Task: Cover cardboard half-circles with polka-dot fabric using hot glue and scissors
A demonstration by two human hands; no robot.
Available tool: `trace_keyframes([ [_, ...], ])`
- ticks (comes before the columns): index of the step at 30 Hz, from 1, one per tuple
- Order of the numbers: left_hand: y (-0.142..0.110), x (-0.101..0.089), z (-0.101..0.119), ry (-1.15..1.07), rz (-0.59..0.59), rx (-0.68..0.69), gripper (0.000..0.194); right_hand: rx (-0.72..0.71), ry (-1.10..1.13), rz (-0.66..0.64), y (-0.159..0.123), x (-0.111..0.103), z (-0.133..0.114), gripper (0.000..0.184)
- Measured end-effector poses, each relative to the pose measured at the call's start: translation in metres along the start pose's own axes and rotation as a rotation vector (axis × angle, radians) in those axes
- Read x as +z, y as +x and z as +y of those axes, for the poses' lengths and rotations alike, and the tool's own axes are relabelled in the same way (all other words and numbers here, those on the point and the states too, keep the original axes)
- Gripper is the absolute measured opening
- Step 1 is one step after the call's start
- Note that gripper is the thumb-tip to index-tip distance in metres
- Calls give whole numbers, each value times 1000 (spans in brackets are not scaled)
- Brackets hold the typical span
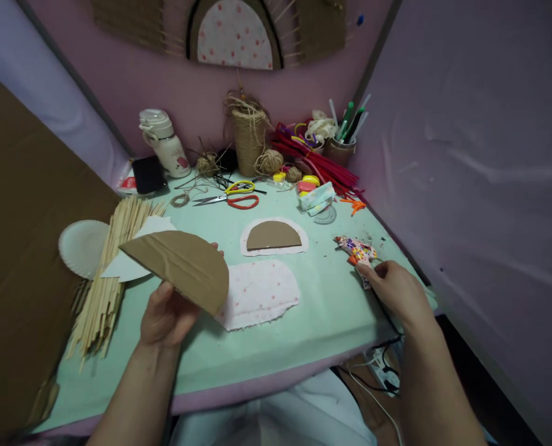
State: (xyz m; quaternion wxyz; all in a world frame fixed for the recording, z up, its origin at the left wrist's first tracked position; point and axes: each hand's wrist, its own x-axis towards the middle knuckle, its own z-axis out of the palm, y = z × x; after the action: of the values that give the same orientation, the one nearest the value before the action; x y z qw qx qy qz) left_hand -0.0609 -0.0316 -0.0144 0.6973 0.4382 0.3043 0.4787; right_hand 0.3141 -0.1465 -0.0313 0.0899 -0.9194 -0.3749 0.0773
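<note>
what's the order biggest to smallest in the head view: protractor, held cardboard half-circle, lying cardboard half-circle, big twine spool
1. Held cardboard half-circle
2. Big twine spool
3. Lying cardboard half-circle
4. Protractor

The held piece is nearer the camera, so its true size against the others is unsure.

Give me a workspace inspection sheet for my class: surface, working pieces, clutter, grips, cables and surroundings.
Surface: pale green tabletop, crowded toward the back.
Job's things: large cardboard half-circle, raised; floral glue gun; spotted cloth, lying flat; small cardboard half-circle on spotted backing.
Clutter: wooden sticks at left; red-handled scissors, twine spool and bottle further back.
Grips: left grip holds the large cardboard half-circle; right grip touches the floral glue gun, firmness unclear.
Cables: several beside a power strip, below the tabletop's right side.
Surroundings: pink wall behind, cardboard panel at left.
</note>
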Motion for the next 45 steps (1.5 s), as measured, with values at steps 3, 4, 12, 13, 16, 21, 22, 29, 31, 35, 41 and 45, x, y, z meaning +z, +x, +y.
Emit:
trace_keyframes([
  [3,-2,-7,-7,-141,-51,-40,62,69,16,-40,3,2,-8,53],
  [4,-3,-8,-8,-186,-64,-45,63,78,30,-19,1,3,-11,50],
  [12,-7,-5,-5,-311,-73,-82,63,34,285,47,-18,5,-23,36],
  [13,-8,-4,-4,-306,-62,-82,64,16,345,32,-23,3,-26,38],
  [16,-8,-2,-4,-302,-55,-77,64,-15,708,-122,-37,-2,-36,42],
  [21,-9,-1,-4,-311,-59,-83,61,-111,922,-157,-64,9,-58,49],
  [22,-10,-1,-4,-310,-56,-81,61,-166,846,-74,-68,14,-62,47],
  [29,-10,-1,-5,-308,-34,-89,69,-419,582,172,-80,35,-67,35],
  [31,-11,-1,-5,-318,-12,-100,73,-408,600,126,-79,34,-67,31],
  [35,-12,1,-4,-317,5,-116,75,-340,745,13,-82,25,-72,29],
  [41,-14,3,-3,-280,-116,-78,72,-250,928,-250,-91,-3,-88,38],
  [45,-16,0,-7,-259,-203,-52,85,-184,1029,-513,-97,-13,-98,38],
])
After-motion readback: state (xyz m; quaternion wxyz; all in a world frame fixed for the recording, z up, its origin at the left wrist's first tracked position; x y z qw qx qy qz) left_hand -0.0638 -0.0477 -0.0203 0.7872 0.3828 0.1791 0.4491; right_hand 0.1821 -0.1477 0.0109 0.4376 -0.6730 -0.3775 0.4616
